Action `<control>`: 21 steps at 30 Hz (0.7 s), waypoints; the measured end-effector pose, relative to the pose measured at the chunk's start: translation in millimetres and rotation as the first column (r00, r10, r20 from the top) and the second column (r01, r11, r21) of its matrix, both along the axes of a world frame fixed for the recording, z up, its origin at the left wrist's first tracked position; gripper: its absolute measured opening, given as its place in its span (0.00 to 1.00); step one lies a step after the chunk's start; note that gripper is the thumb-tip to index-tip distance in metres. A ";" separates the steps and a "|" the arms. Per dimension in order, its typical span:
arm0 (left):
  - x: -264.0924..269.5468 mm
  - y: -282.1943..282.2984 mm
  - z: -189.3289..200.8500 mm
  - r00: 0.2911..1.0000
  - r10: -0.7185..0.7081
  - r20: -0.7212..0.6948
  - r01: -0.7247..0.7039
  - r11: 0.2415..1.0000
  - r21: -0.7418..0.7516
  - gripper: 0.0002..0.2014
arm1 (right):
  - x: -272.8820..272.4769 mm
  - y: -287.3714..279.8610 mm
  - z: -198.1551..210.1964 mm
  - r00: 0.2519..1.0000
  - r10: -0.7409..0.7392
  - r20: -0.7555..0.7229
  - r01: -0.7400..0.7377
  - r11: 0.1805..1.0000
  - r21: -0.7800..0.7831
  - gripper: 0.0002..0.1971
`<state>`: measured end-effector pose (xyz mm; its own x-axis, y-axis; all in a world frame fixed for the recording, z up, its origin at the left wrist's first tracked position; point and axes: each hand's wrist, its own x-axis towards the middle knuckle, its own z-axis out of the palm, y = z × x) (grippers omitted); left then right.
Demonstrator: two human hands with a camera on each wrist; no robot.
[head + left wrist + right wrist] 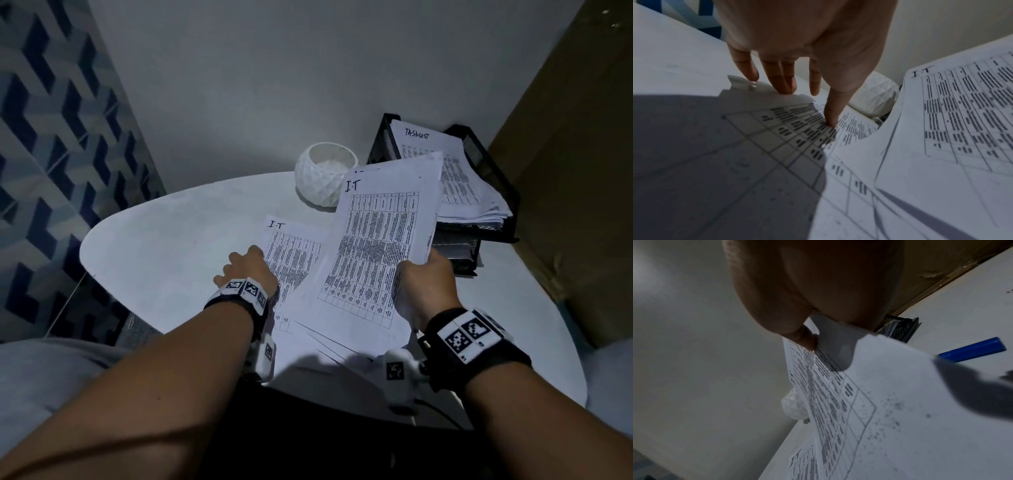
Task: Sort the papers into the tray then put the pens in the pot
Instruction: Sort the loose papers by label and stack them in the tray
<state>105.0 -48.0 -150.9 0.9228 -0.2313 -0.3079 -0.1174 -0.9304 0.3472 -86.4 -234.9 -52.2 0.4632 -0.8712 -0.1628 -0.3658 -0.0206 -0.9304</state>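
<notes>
A printed sheet marked "I-T" [291, 253] lies flat on the white round table [171, 240]. My left hand [239, 263] rests on its left edge with straight fingers, and the thumb [831, 116] presses on the print. My right hand [424, 274] grips a sheaf of "I-T" papers [376, 240] by its right edge, lifted and tilted above the table; the thumb [805, 339] pinches it from the top. A black mesh tray [493, 192] at the back right holds a stack topped "TASKLIST" [445, 164]. A white faceted pot [325, 178] stands left of the tray. A blue pen [972, 349] lies beyond the held sheaf.
A tall cardboard box [565, 137] stands against the table's right side, behind the tray. A blue patterned wall [51, 154] is on the left and a plain wall behind. More sheets [325, 342] lie under the held sheaf near the front edge.
</notes>
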 end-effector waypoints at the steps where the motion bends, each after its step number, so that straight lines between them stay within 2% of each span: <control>1: 1.4 0.6 1.9 1.000 0.005 -0.013 -0.005 1.000 -0.011 0.27 | 0.0 -0.1 1.4 1.000 0.003 -0.007 -0.003 1.000 -0.014 0.13; 7: 17.7 3.3 -2.7 0.983 0.088 -0.164 -0.121 0.971 -0.208 0.41 | 3.2 -5.1 -5.8 1.000 0.000 -0.013 0.000 1.000 -0.021 0.12; 10: 18.3 5.9 3.1 0.962 0.207 -0.178 -0.256 0.911 -0.323 0.36 | 2.2 -3.4 -3.8 1.000 0.006 -0.014 -0.007 1.000 -0.016 0.13; 12: 21.3 9.5 23.0 0.944 0.222 -0.246 -0.304 0.875 -0.377 0.32 | -0.1 -4.3 1.2 1.000 0.008 -0.003 -0.008 1.000 -0.019 0.14; 14: 28.0 12.9 53.6 0.951 0.174 -0.254 -0.274 0.855 -0.440 0.17 | -3.1 -5.3 8.7 1.000 0.007 0.007 -0.007 1.000 -0.011 0.14; 16: 30.1 14.6 97.6 0.977 0.138 -0.162 -0.205 0.814 -0.544 0.04 | -6.2 -7.6 17.6 0.999 -0.002 0.044 0.002 1.000 0.006 0.15; 19: 23.4 15.0 165.3 0.998 0.058 0.004 -0.043 0.780 -0.625 0.10 | -10.0 -10.6 28.1 0.996 -0.022 0.091 0.019 0.999 0.035 0.16; 21: 15.9 19.1 197.1 0.998 0.009 0.062 0.037 0.719 -0.694 0.06 | -13.4 -8.1 34.9 0.994 -0.028 0.110 0.022 0.998 0.059 0.16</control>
<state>120.9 -28.9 46.2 0.9283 -0.3718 -0.0027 -0.1690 -0.4284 0.8876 -99.8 -243.0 -17.3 0.4594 -0.8734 -0.1615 -0.2600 0.0416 -0.9647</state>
